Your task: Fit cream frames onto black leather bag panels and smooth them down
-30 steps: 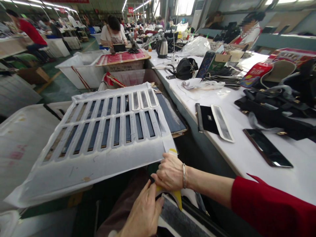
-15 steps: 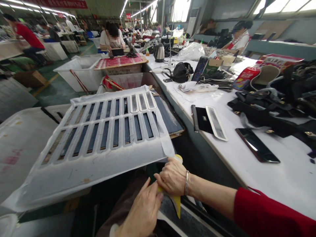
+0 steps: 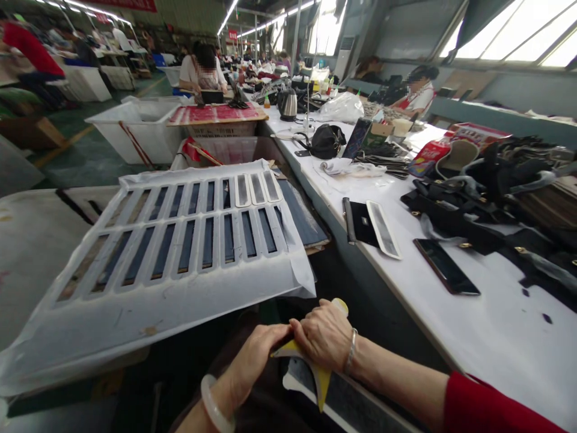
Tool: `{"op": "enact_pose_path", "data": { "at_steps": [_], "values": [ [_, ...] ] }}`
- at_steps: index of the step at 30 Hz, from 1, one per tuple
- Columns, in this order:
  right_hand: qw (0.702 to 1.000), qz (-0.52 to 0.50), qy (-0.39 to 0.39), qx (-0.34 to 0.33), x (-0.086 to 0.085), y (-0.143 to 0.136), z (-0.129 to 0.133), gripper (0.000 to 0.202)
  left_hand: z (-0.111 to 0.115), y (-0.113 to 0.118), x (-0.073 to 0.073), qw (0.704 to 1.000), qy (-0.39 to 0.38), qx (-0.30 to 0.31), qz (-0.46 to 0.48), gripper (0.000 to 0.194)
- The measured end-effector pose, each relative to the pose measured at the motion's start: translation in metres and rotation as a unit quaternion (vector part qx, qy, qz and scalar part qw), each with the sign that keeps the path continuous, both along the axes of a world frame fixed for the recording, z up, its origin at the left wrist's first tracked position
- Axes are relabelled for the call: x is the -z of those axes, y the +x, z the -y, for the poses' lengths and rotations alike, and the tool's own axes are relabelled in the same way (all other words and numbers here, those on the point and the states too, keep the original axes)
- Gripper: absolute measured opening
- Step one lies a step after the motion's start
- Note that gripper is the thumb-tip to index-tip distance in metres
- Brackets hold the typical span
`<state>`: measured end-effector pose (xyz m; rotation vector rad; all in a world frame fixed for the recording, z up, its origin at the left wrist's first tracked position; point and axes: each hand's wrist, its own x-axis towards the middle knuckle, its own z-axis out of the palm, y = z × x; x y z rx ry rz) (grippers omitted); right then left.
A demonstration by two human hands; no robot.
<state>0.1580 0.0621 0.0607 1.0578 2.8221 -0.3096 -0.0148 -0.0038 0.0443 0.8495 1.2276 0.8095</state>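
Note:
My right hand (image 3: 325, 335), with a silver bangle, is closed around a yellow tool (image 3: 323, 382) with a curved, flared, pointed edge and a pale round end showing above the fist. Beside it, my left hand (image 3: 256, 356) has its fingers stretched toward the right thumb, at the tool's left tip; its fingertips are partly hidden. A pale bangle sits on that wrist. Under the tool lies a long dark panel with a white border (image 3: 301, 377), running toward the lower right. Its exact contact with the tool is hidden.
To the left, a white slotted sheet (image 3: 180, 300) bears several white-bordered strips (image 3: 256, 189). On the white table (image 3: 509, 337) at right lie a phone (image 3: 445, 266), a black piece with a white-edged strip (image 3: 383, 230) and black straps (image 3: 491, 231). Co-workers sit farther back.
My left hand has drawn back to the left and lifted from the panel, uncovering its white-bordered end and the tool's left tip. My right hand keeps its grip. The view has shifted slightly right.

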Motion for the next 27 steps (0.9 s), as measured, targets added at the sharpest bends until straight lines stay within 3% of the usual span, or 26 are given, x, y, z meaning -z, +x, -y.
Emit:
{"op": "enact_pose_path", "data": {
  "at_steps": [6, 11, 17, 19, 22, 27],
  "values": [
    [1.0, 0.004, -0.019, 0.012, -0.003, 0.003, 0.004, 0.057, -0.008, 0.005, -0.008, 0.998, -0.01, 0.047, 0.038, 0.022],
    [0.998, -0.003, -0.052, 0.022, -0.003, 0.004, 0.006, 0.054, -0.012, 0.004, -0.012, 0.997, -0.013, 0.07, 0.038, 0.025],
    [0.982, -0.059, -0.155, 0.086, -0.005, 0.022, 0.002, 0.057, -0.013, 0.006, -0.014, 0.996, 0.003, 0.08, 0.027, 0.033],
    [0.961, -0.087, -0.21, 0.159, -0.005, 0.033, -0.004, 0.062, -0.011, 0.007, -0.011, 0.997, 0.009, 0.073, 0.011, 0.034],
    [0.899, -0.135, -0.319, 0.268, -0.003, 0.043, -0.016, 0.07, -0.008, 0.007, -0.004, 0.998, 0.006, 0.058, -0.009, 0.035],
    [0.779, -0.219, -0.515, 0.283, -0.006, 0.034, -0.02, 0.09, -0.008, 0.007, 0.001, 0.998, -0.015, 0.059, 0.006, 0.034]
  ]
}}
